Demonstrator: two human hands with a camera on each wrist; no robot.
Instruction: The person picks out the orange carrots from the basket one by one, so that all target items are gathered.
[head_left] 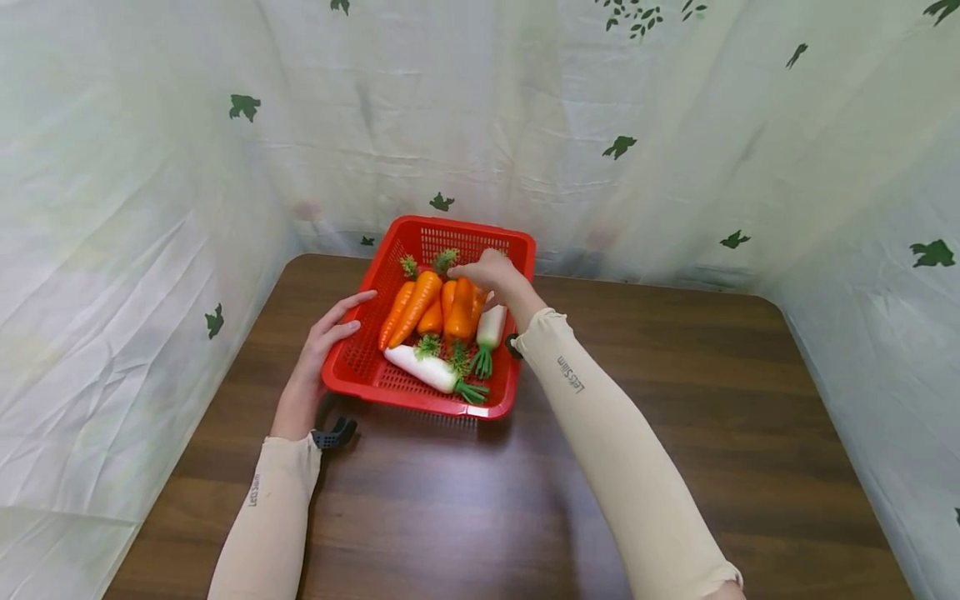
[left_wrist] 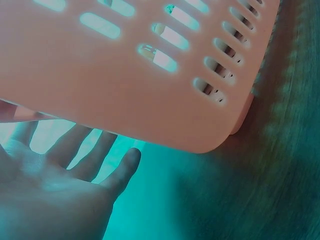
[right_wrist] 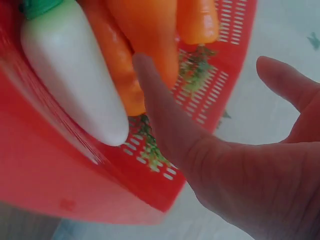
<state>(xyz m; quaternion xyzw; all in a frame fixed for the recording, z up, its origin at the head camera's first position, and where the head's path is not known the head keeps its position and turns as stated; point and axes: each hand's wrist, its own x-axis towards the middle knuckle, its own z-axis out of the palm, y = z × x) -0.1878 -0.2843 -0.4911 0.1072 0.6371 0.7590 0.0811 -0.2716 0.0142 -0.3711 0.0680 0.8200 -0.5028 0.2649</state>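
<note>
A red plastic basket (head_left: 420, 404) holds several orange carrots (head_left: 417, 308) with leafy green tops. Across its near side lies a white radish (head_left: 420, 369); a second white radish (head_left: 491, 327) leans by the right wall. My left hand (head_left: 321, 350) touches the basket's left rim, fingers extended; the left wrist view shows them spread along the rim (left_wrist: 125, 120). Over the carrots at the back right reaches my right hand (head_left: 491, 271). In the right wrist view its thumb and finger stand wide apart, one digit beside a carrot (right_wrist: 150, 35). Some fingertips are hidden.
The basket stands on a dark wooden table (head_left: 675, 375), near its back edge. Pale curtains (head_left: 525, 125) with leaf prints hang behind and on both sides. A dark strap piece (head_left: 335, 435) sits at the left wrist.
</note>
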